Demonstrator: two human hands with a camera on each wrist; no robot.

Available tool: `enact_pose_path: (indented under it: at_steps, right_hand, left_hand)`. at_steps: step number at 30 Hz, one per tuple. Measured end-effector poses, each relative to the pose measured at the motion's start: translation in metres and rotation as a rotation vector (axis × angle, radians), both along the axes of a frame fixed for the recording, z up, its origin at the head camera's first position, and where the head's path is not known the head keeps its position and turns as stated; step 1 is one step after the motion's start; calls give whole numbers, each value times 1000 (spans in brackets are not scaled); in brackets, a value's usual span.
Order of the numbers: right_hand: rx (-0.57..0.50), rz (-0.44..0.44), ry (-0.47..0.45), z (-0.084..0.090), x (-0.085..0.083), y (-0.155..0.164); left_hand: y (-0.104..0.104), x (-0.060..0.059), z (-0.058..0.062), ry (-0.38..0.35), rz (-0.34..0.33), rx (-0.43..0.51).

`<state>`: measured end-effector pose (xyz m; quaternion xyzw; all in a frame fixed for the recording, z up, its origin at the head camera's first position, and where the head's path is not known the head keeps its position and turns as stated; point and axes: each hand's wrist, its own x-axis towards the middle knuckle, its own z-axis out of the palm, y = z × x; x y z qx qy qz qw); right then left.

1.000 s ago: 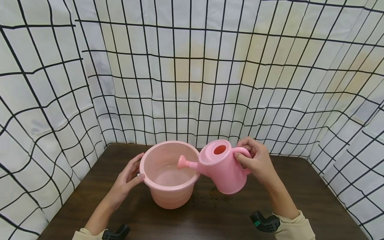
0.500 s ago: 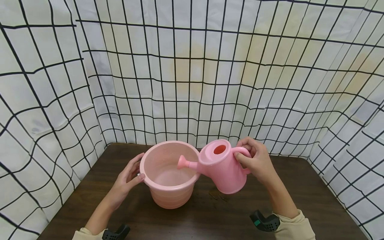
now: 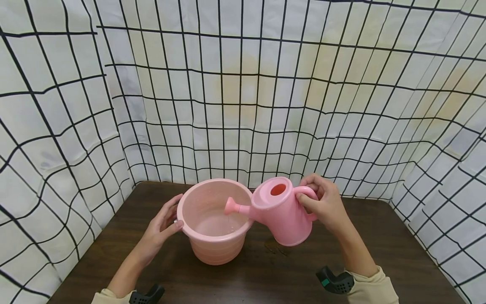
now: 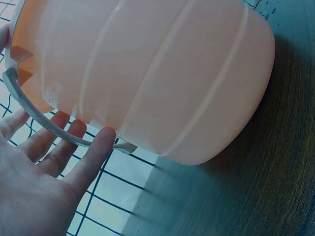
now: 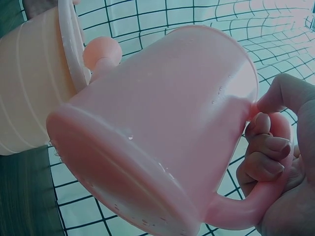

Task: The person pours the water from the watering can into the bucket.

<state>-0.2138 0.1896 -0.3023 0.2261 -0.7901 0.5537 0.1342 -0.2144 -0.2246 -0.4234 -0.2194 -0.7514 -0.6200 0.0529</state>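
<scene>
While fingers (image 5: 263,147) clench the watering can (image 3: 282,213) handle, only the left-wrist view shows straight fingers (image 4: 93,155) touching the bucket (image 4: 147,73).

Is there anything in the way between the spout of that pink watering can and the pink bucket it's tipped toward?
Nothing visible. The right hand holds the watering can tilted, its spout already past the rim and over the open bucket. The left hand rests on the bucket's far side, clear of the spout.

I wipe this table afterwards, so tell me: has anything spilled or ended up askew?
A few wet marks lie on the table just below the tilted watering can, beside the bucket. The bucket stands upright; the can tilts only because the right hand holds it so.
</scene>
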Motion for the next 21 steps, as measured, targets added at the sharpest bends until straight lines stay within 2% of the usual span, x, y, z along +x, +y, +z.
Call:
enact_pose_path:
  at_steps: [6,21]
  right_hand:
    - [-12,-1,25,-1,0,0]
    - [-23,-23,13,-3,0,-2]
  left_hand:
    - [0,0,0,-8,7,-7]
    - [0,0,0,-9,-3,18]
